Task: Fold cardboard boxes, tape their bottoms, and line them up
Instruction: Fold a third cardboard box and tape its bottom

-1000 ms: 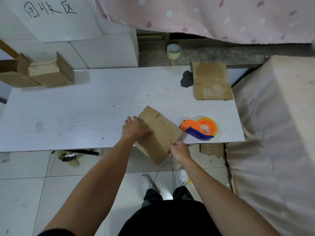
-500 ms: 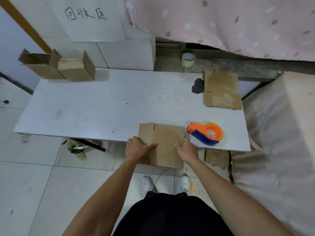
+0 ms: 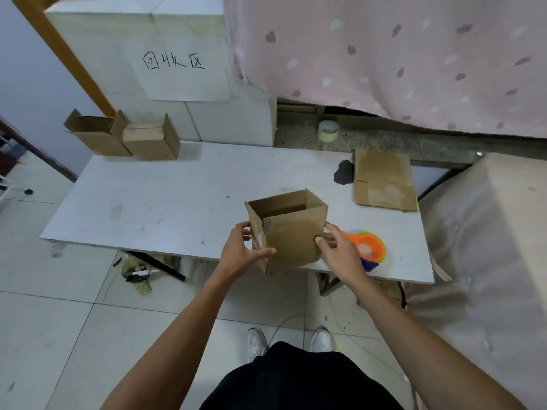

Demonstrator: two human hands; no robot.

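Over the near edge of the white bench (image 3: 177, 202) I hold a brown cardboard box (image 3: 291, 241), a square tube with an open top. My left hand (image 3: 239, 255) clamps its left corner. My right hand (image 3: 340, 253) pinches its right edge, near the orange tape dispenser (image 3: 370, 247).

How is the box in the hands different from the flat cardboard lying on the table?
The held box is opened into a hollow shape; the flat cardboard lies collapsed. The held box is gripped by the left hand and right hand at the near edge of the table; the flat cardboard rests untouched at its far right. Both are brown cardboard.
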